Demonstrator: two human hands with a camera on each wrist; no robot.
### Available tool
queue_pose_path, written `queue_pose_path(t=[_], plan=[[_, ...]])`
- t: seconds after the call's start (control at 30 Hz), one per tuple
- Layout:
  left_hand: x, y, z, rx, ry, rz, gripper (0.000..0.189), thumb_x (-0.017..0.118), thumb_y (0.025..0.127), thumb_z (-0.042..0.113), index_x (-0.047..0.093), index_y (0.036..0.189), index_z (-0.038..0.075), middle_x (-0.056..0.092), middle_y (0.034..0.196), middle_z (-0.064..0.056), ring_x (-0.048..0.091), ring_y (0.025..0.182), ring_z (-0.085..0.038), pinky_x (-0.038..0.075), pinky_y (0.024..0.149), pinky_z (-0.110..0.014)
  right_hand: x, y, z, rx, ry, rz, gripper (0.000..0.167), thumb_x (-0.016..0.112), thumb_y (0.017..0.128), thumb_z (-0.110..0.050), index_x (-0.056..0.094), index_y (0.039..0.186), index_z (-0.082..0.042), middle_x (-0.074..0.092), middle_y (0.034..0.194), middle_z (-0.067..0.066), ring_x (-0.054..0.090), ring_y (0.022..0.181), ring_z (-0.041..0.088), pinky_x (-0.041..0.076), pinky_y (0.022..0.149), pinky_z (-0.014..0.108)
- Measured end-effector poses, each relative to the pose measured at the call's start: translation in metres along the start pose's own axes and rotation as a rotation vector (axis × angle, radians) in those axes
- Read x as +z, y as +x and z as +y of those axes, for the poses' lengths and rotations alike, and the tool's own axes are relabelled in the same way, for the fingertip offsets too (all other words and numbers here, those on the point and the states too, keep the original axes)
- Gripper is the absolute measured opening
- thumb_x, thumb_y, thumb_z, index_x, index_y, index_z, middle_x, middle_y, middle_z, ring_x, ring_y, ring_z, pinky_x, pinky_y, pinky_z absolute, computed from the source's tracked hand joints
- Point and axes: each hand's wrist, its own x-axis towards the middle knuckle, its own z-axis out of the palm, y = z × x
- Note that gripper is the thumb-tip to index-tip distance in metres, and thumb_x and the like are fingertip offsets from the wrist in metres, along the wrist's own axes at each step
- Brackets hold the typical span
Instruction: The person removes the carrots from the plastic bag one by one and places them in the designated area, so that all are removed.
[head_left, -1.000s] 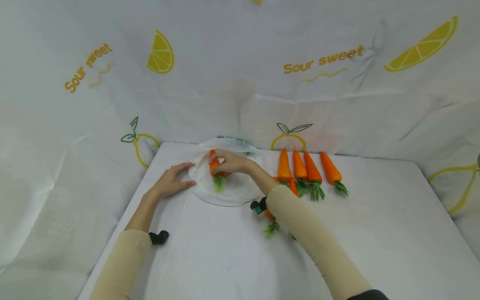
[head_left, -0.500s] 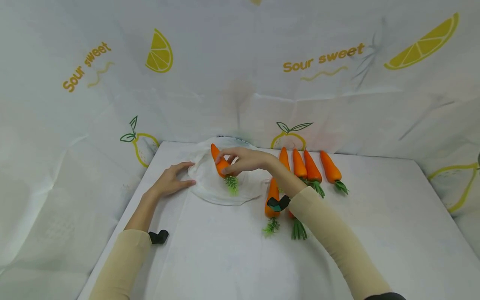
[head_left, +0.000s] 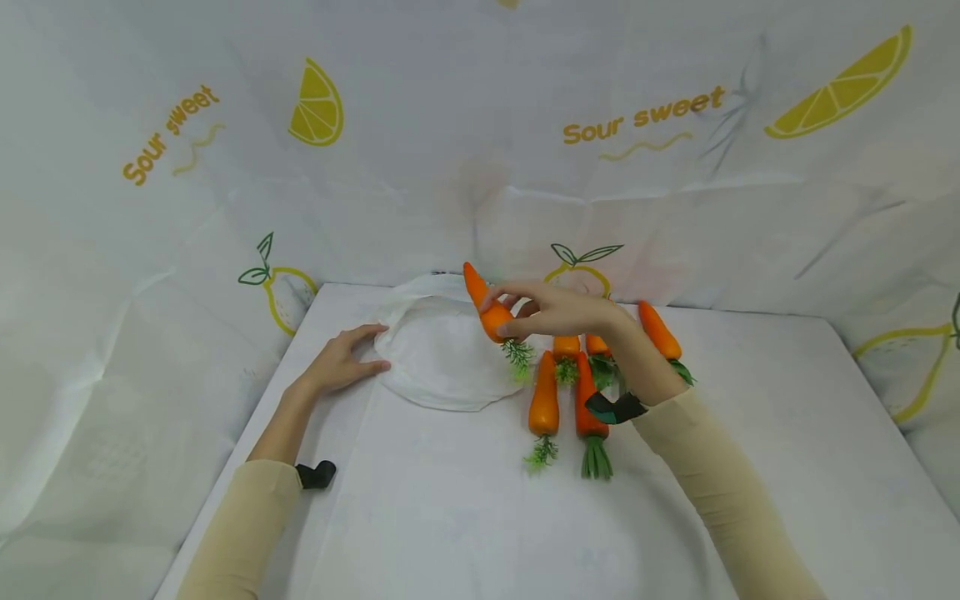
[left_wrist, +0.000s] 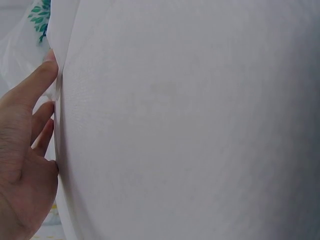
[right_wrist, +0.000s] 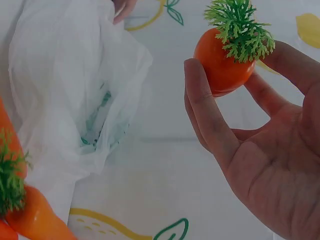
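In the head view my right hand [head_left: 570, 312] pinches an orange carrot [head_left: 477, 287] between thumb and fingers, above the right part of the bag. Its tip points up and left; its feathery green top hangs lower right. The right wrist view shows the carrot's thick end [right_wrist: 217, 62] and leaves close up. A thin white plastic bag [head_left: 442, 358] lies spread on the table, its mouth gaping. My left hand [head_left: 337, 358] rests at the bag's left edge, thumb and fingers apart, fingertips touching the plastic. Green print on the bag [left_wrist: 41, 20] shows in the left wrist view.
Right of the bag lie two carrots in front, an orange carrot [head_left: 544, 400] and a redder carrot [head_left: 591, 404]. Behind them are more carrots, partly covered by my right arm. Another carrot [head_left: 657, 330] lies further right. A lemon-printed white sheet [head_left: 450, 167] hangs behind the table.
My right hand has lifted the carrot from inside the bag's mouth and carried it up and to the right. The left hand stays at the bag's edge.
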Motion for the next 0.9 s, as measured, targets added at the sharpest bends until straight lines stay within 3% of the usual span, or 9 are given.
queue_pose_path(t=[0.17,0.33,0.43,0.63,0.9], plan=[[0.000,0.000,0.000,0.006,0.005,0.001,0.074,0.086,0.094,0.033,0.054,0.158,0.015,0.050,0.168,-0.020,0.040,0.158,-0.051,0.032,0.129,-0.072,-0.013,-0.027,0.013,-0.049,-0.071,0.112,0.034,0.073,0.105,-0.033,0.064,0.138,-0.028,0.063,0.147,0.007,0.063,0.137,0.032,0.054,0.115,0.054],[-0.001,-0.002,0.000,-0.006,0.002,0.002,0.074,0.086,0.094,0.033,0.054,0.158,0.015,0.049,0.169,-0.020,0.040,0.158,-0.051,0.031,0.129,-0.073,-0.025,-0.053,0.027,-0.033,-0.030,0.174,0.037,0.071,0.106,-0.025,0.062,0.142,-0.022,0.059,0.149,0.006,0.054,0.143,0.034,0.049,0.119,0.059],[-0.001,-0.002,0.002,-0.012,0.001,0.000,0.074,0.086,0.095,0.033,0.054,0.159,0.015,0.048,0.169,-0.021,0.040,0.158,-0.052,0.031,0.129,-0.073,-0.032,-0.070,0.035,0.015,-0.006,0.207,0.038,0.069,0.108,-0.027,0.059,0.145,-0.023,0.056,0.152,0.006,0.057,0.141,0.035,0.053,0.115,0.054],[0.000,-0.002,0.003,-0.014,0.002,-0.007,0.073,0.085,0.096,0.034,0.054,0.159,0.015,0.047,0.169,-0.021,0.038,0.159,-0.052,0.031,0.129,-0.073,-0.044,-0.100,0.056,0.020,0.007,0.258,0.038,0.065,0.110,-0.020,0.057,0.146,-0.017,0.056,0.149,0.009,0.064,0.127,0.034,0.062,0.098,0.034],[-0.001,-0.002,0.005,-0.011,-0.012,-0.007,0.073,0.085,0.095,0.032,0.054,0.159,0.014,0.047,0.169,-0.022,0.037,0.160,-0.051,0.029,0.131,-0.071,-0.051,-0.131,0.079,0.096,-0.040,0.319,0.033,0.063,0.110,-0.023,0.060,0.142,-0.018,0.053,0.152,0.001,0.053,0.139,0.031,0.057,0.100,0.033]])
